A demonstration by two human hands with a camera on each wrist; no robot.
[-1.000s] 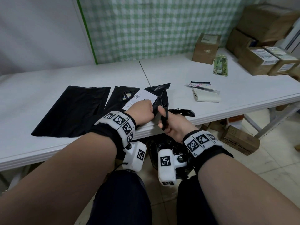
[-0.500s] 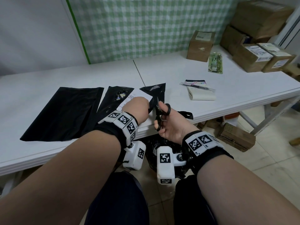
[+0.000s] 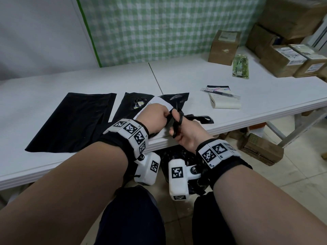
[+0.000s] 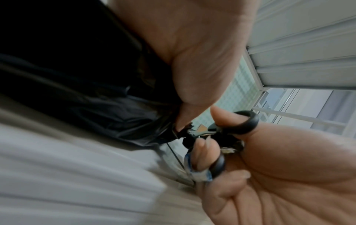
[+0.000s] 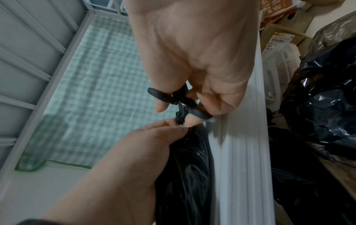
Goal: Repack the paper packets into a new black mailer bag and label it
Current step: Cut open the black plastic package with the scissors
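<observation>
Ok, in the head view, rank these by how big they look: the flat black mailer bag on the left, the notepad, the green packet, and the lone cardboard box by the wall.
1. Flat black mailer bag, clearly largest.
2. Lone cardboard box; it stands farther back, so its true size is unsure.
3. Notepad.
4. Green packet, close to the notepad and farther away, so that order is unsure.

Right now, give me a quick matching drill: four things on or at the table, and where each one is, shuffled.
Things:
1. scissors
2. pen
3. flat black bag
4. green packet

Places:
A. on the notepad
B. far left on the table, untouched
C. in the right hand
D. beside the lone brown box at the back

Pairs: 1-C, 2-A, 3-B, 4-D
</observation>
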